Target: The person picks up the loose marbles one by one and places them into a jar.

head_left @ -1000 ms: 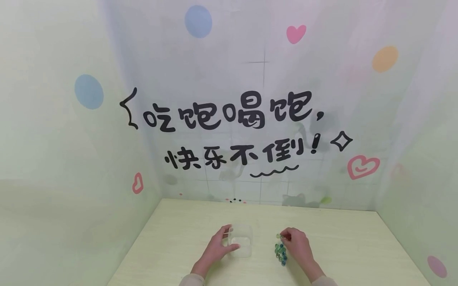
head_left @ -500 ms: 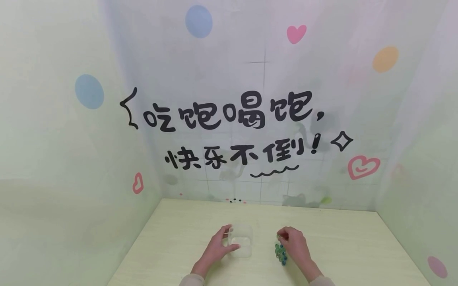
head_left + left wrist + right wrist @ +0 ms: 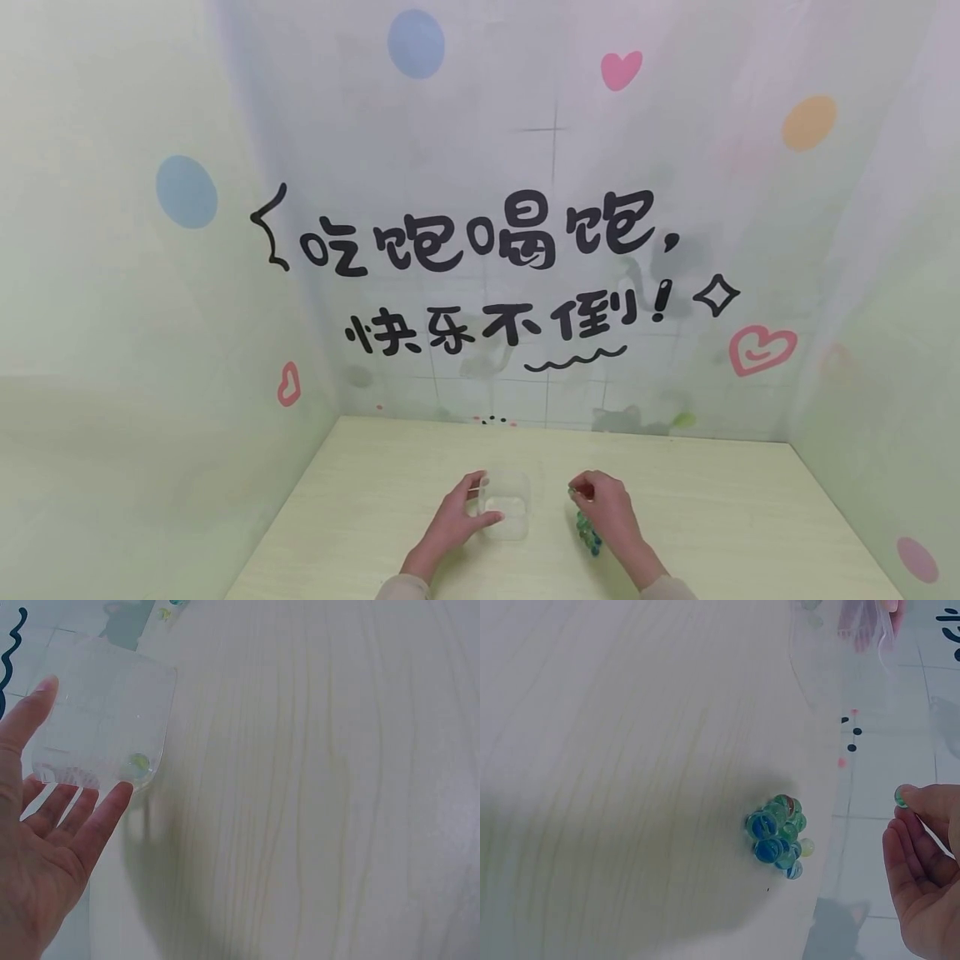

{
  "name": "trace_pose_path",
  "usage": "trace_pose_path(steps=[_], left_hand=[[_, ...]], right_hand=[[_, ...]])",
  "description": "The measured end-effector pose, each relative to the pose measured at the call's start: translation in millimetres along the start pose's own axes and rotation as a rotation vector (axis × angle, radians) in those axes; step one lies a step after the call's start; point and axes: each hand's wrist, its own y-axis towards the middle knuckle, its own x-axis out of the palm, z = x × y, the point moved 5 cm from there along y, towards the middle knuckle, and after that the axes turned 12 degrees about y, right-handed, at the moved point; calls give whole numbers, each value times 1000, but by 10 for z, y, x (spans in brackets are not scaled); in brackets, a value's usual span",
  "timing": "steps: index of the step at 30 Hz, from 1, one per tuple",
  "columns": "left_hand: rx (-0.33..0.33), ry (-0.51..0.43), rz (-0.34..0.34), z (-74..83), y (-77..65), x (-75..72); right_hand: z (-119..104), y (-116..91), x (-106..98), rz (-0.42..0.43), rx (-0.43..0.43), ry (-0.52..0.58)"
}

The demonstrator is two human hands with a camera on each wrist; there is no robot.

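Observation:
My left hand [image 3: 455, 515] holds a clear plastic box [image 3: 517, 523] on the table, thumb along the near side and fingers behind it. One marble [image 3: 139, 766] shows at a bottom corner of the box in the left wrist view. Between thumb and forefinger, my right hand [image 3: 611, 510] pinches a green glass marble [image 3: 900, 796]. That hand is raised to the right of the box, apart from it. Below it a pile of green and blue glass marbles [image 3: 776, 829] lies on the table; in the head view the hand partly covers the pile.
The pale wood-grain table [image 3: 390, 467] runs back to a printed curtain [image 3: 480, 167] with black lettering, dots and hearts. Curtain sides stand at left and right.
My right hand has lifted a marble from the far end of the pile and moved left toward the box. The left hand and box have stayed in place.

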Motion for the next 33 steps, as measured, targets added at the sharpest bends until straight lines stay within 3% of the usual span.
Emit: trace_pose_path(steps=[8, 17, 33], left_hand=[[3, 3, 0, -7, 1, 5], [11, 3, 3, -16, -1, 15], [13, 12, 11, -6, -9, 5]], right_hand=[[-68, 2, 56, -9, -65, 12], [-156, 21, 126, -36, -52, 31], [-265, -23, 226, -44, -129, 78]])
